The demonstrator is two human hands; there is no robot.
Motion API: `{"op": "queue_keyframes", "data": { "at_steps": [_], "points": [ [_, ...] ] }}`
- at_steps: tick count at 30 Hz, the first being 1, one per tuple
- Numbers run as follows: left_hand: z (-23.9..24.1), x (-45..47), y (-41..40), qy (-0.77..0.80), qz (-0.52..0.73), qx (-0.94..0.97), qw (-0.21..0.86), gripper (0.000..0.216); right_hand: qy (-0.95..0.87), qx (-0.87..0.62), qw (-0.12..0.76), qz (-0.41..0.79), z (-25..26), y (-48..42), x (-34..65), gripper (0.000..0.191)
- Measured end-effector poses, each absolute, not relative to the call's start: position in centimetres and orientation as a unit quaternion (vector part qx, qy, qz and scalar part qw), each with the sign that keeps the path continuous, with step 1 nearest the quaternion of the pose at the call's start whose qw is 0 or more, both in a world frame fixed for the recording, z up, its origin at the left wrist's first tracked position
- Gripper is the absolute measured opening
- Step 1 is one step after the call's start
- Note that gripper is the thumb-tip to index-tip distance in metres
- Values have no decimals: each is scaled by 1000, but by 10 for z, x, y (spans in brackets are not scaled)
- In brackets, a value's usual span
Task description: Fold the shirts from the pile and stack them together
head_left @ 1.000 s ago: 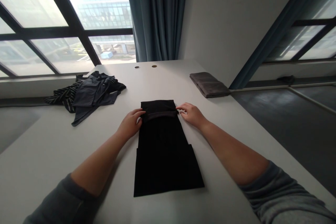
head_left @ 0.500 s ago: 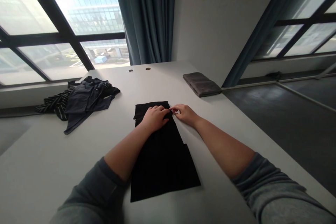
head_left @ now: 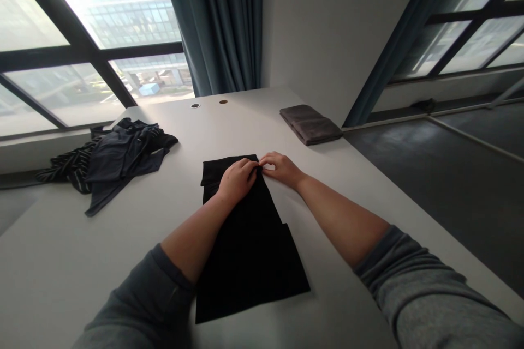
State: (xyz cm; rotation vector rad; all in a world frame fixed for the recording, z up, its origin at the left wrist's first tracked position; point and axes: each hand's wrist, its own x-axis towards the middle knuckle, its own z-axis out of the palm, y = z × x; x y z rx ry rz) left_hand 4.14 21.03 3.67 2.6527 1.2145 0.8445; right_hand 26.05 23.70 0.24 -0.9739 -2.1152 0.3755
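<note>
Black garment [head_left: 250,262] flat on the white worktop [head_left: 352,223], directly before the wearer; far end folded into a narrower band, near end wider.

A second ago the hands flanked that band, one at each side edge. Now the left hand [head_left: 237,179] has crossed over the cloth to the right edge, meeting the right hand [head_left: 282,169] there, tips nearly touching. Band's left end now stands slightly proud of the cloth below it; earlier the edge ran straighter. View has swung a little right.

Right fingers: thumb and forefinger curved into a ring, tips closed on the garment's edge. Left fingers: bent, bunched over the same corner; cannot tell whether they grip cloth or only press.

In the way: left hand and forearm hide part of the band and the garment's left edge.

Around: dark clothes heap [head_left: 123,155] at far left, striped cloth [head_left: 73,166] spilling from it; folded grey-brown cloth [head_left: 310,124] far right, near the worktop's edge. Two round inserts [head_left: 195,106] at the far end, below a blue curtain [head_left: 221,27].
</note>
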Motion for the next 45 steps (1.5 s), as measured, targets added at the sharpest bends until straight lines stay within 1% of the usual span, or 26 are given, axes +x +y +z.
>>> {"op": "queue_keyframes", "data": {
  "at_steps": [5,9,11,15,17,20,22,25,29,32,34,37,39,40,43,45],
  "points": [
    [42,41,202,388,224,893,41,25,-847,-390,340,121,-1,239,258,13],
    [41,37,194,379,174,908,37,24,-872,-350,312,143,-1,239,264,27],
    [38,34,190,372,157,914,41,30,-879,-336,306,146,1,238,269,34],
    [31,30,184,364,105,923,62,45,-874,-351,314,120,3,236,271,42],
    [29,30,183,367,82,925,57,49,-869,-367,313,114,1,237,268,51],
    [31,29,181,366,63,928,42,51,-871,-400,254,130,-4,241,262,63],
    [31,27,178,369,54,927,35,53,-867,-434,206,136,-7,246,260,68],
    [28,24,170,369,39,928,35,59,-857,-469,168,129,-8,251,259,73],
    [23,17,159,342,40,937,56,66,-859,-474,152,118,-6,250,257,70],
    [28,1,154,346,82,932,66,60,-861,-470,162,109,-5,247,257,63],
    [35,-19,153,398,134,907,42,52,-864,-457,190,97,-4,245,257,58],
    [42,-61,156,538,213,816,-10,38,-866,-420,265,63,7,242,251,47],
    [40,-89,160,607,239,758,-13,34,-869,-391,300,50,21,238,239,37],
    [38,-100,163,623,244,743,-9,34,-874,-375,304,54,30,235,229,33],
    [29,-118,174,619,230,751,-8,32,-904,-320,267,96,53,226,190,22],
    [25,-121,184,592,214,777,-16,26,-924,-285,230,114,61,223,162,22]
  ]
}}
